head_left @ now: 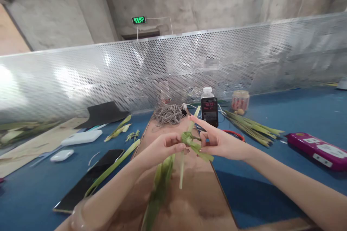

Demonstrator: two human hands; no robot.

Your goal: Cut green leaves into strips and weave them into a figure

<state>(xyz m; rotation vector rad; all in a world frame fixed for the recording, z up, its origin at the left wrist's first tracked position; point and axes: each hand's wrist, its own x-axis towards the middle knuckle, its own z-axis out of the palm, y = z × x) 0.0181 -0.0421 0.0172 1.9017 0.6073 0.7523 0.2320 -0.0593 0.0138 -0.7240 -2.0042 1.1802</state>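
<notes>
Between my hands, above a brown board [195, 195], is a small woven knot of green leaf strips [187, 138] with loose ends sticking up, down and to the right. The thumb and fingers of my left hand [165, 148] pinch its left side. On the other side, my right hand [221, 140] pinches the strips near the knot, its index finger stretched out toward the upper strip. A broader bunch of green leaves [159, 187] lies on the board below my left hand, partly blurred.
Grey string [168, 114] is heaped at the board's far end. Beyond it stand an upright phone [209, 111], a bottle [207, 92] and a jar [240, 100]. Leaf strips [252, 126] and a purple case [318, 150] lie right; a black tablet [89, 180] lies left. A perforated metal screen [173, 65] closes off the back.
</notes>
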